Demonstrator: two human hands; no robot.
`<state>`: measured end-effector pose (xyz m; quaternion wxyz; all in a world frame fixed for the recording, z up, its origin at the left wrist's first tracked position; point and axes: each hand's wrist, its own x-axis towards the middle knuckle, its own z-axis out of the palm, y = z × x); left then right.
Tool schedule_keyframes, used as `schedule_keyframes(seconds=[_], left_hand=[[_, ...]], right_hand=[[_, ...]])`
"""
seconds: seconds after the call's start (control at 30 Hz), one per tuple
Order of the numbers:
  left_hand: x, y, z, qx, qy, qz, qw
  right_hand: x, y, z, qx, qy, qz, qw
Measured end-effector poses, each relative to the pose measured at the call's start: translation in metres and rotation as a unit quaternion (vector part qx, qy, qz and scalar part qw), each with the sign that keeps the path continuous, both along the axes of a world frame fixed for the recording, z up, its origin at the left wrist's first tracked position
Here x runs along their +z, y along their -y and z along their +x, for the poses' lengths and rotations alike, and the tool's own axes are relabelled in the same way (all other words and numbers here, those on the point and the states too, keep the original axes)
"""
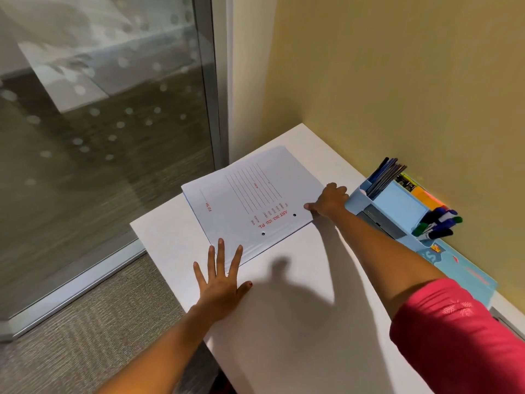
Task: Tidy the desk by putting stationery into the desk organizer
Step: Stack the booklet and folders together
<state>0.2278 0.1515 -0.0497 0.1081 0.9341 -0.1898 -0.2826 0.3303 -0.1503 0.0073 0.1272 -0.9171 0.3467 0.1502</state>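
1. Right hand (329,201): clamped on the right corner of the file folder (250,200), with the thumb laid on the cover and the fingers curled over the edge.
2. Left hand (220,275): spread flat, fingers straight and apart. The fingertips are set on the folder's near corner and the palm is rested on the bench (298,322). Nothing is gripped.
3. File folder: white, printed in red, laid flat on the bench and turned at an angle. Its long axis is run roughly from near-left to far-right, so that the gripped corner is pointed toward the desk organizer (397,211).
4. Desk organizer: pale blue, stood against the yellow wall, just beside the right hand on its outer side and well apart from the left hand. The right hand is therefore judged the nearer for any transfer.
5. Organizer contents: pens (386,173) in the far compartment, markers (437,221) in the near one, orange sticky notes (426,196) at the back.
6. Judgement: the folder is held flat while the compartments open upward. Raising it on edge and carrying it rightward is probably required. Whether a slot wide enough is provided cannot be told.
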Motion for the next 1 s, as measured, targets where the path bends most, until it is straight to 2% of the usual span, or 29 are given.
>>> schedule_keyframes(seconds=[0.23, 0.37, 0.5, 0.6, 0.67, 0.7, 0.77, 0.8, 0.83, 0.9, 1.0], left_hand=[[-0.006, -0.001, 0.001, 0.005, 0.016, -0.005, 1.000], [-0.012, -0.003, -0.002, 0.015, 0.047, -0.033, 0.998], [-0.011, -0.006, -0.002, 0.028, 0.055, -0.066, 0.996], [-0.004, -0.002, -0.007, 0.090, 0.008, -0.140, 0.986], [0.013, 0.011, -0.013, 0.166, -0.029, -0.249, 0.954], [0.024, 0.021, -0.015, 0.211, -0.058, -0.325, 0.920], [0.056, 0.041, -0.014, 0.294, -0.170, -0.478, 0.810], [0.068, 0.050, -0.013, 0.317, -0.222, -0.525, 0.758], [0.080, 0.059, -0.012, 0.321, -0.248, -0.557, 0.725], [0.097, 0.075, -0.011, 0.324, -0.259, -0.589, 0.693], [0.119, 0.104, -0.025, 0.318, -0.245, -0.631, 0.664]], right_hand=[[0.054, -0.002, 0.000, -0.131, 0.133, 0.135, 0.973], [0.080, 0.001, -0.021, -0.142, 0.160, 0.203, 0.955], [0.103, -0.004, -0.058, -0.135, 0.241, 0.225, 0.934], [0.115, -0.011, -0.096, -0.123, 0.347, 0.202, 0.908], [0.118, -0.015, -0.125, -0.128, 0.412, 0.193, 0.881], [0.119, -0.017, -0.140, -0.136, 0.440, 0.198, 0.866], [0.121, -0.022, -0.172, -0.168, 0.485, 0.212, 0.831], [0.122, -0.025, -0.188, -0.191, 0.507, 0.222, 0.811], [0.121, -0.028, -0.204, -0.216, 0.527, 0.234, 0.788], [0.114, -0.032, -0.236, -0.269, 0.553, 0.245, 0.749], [0.104, -0.040, -0.279, -0.336, 0.586, 0.266, 0.688]])
